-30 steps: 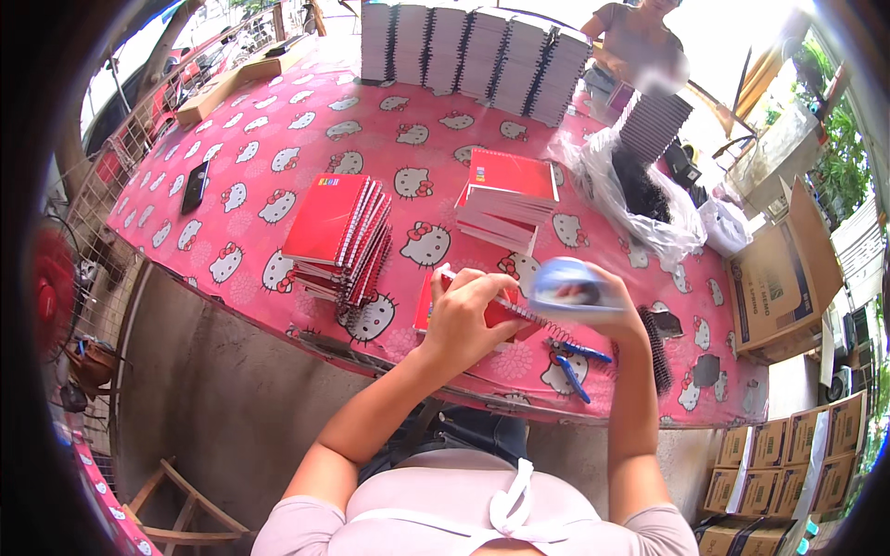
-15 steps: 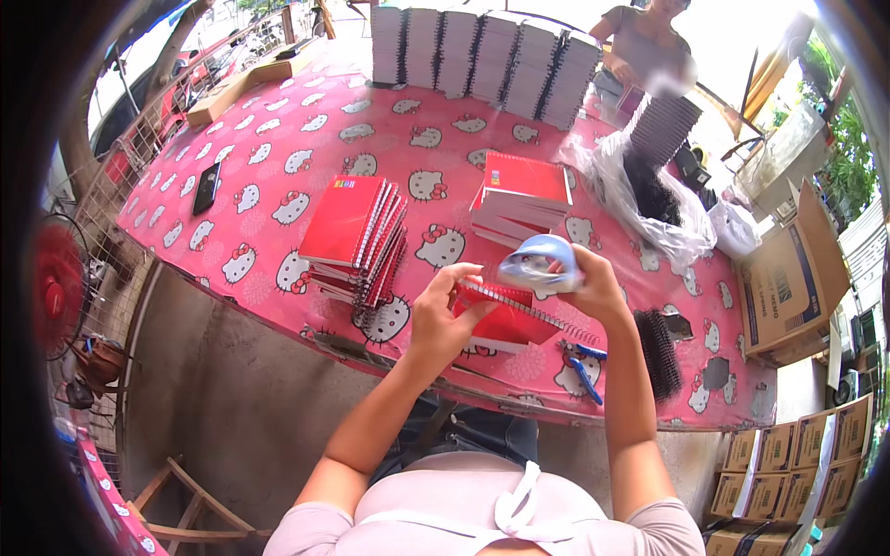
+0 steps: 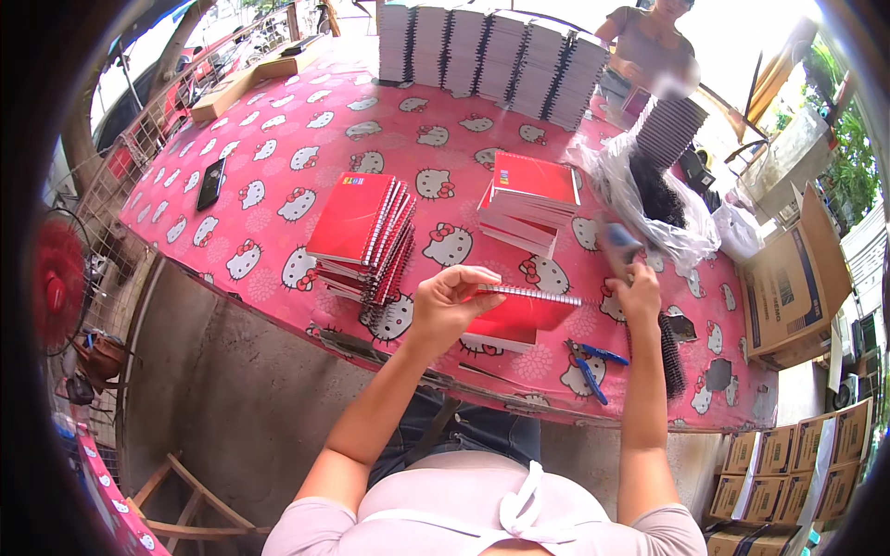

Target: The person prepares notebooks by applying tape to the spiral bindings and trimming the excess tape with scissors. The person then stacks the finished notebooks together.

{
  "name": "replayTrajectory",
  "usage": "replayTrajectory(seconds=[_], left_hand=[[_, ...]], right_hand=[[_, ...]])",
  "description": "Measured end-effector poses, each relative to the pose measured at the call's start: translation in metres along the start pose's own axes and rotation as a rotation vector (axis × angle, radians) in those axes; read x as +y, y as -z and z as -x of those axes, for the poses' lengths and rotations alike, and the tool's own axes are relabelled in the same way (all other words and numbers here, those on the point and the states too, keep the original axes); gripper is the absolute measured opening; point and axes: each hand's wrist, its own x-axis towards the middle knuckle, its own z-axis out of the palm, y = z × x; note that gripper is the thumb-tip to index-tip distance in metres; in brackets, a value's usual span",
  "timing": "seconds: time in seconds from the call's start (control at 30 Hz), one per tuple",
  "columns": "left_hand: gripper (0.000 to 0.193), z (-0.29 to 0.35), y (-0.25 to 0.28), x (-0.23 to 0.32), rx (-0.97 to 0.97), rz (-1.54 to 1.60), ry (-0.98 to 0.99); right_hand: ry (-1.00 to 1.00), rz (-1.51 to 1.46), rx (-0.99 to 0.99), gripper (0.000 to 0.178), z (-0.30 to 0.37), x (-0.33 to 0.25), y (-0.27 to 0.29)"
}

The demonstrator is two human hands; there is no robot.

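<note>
My left hand (image 3: 451,301) pinches the left end of the coil-bound edge of a red spiral notebook (image 3: 547,313), tilted up over the table. Another red notebook or cover (image 3: 503,335) lies under it. To the right, my right hand (image 3: 637,292) is closed around a rounded blue-and-pale tool (image 3: 619,243); motion blurs its shape. Blue-handled pliers (image 3: 591,371) lie spread near the table's front edge, between the notebook and my right forearm. Left of my left hand stands a stack of red spiral notebooks (image 3: 357,227). A second stack of red-covered books (image 3: 531,190) sits beyond the held notebook.
Black coils (image 3: 671,361) lie beside my right forearm. Thick white coil-bound blocks (image 3: 487,56) line the far edge. A plastic bag (image 3: 691,232) with black coils stands at right, near an open carton (image 3: 793,287). A phone (image 3: 210,185) lies left. Another person (image 3: 649,51) stands across the table.
My right hand has drawn the blue tool away from the coil, to the right. The coil now sits tight along the notebook's edge, where before its loose end trailed out to the right.
</note>
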Motion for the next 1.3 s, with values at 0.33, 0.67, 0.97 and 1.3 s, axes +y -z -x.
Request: replayTrajectory(seconds=[0.33, 0.67, 0.97, 1.3], left_hand=[[0.030, 0.047, -0.013, -0.008, -0.235, -0.768, -0.389], [0.025, 0.046, -0.020, -0.015, -0.033, -0.672, -0.411], [0.024, 0.048, -0.016, -0.020, -0.065, -0.712, -0.495], [0.019, -0.006, 0.020, 0.061, 0.421, -0.289, -0.538]], right_hand=[[0.383, 0.049, -0.170, 0.054, 0.146, -0.017, 0.032], [0.441, -0.525, -0.245, 0.039, 0.156, -0.093, 0.061], [0.256, -0.715, -0.488, 0.035, 0.151, -0.105, 0.055], [0.099, -0.543, -0.226, 0.037, 0.136, -0.064, 0.040]])
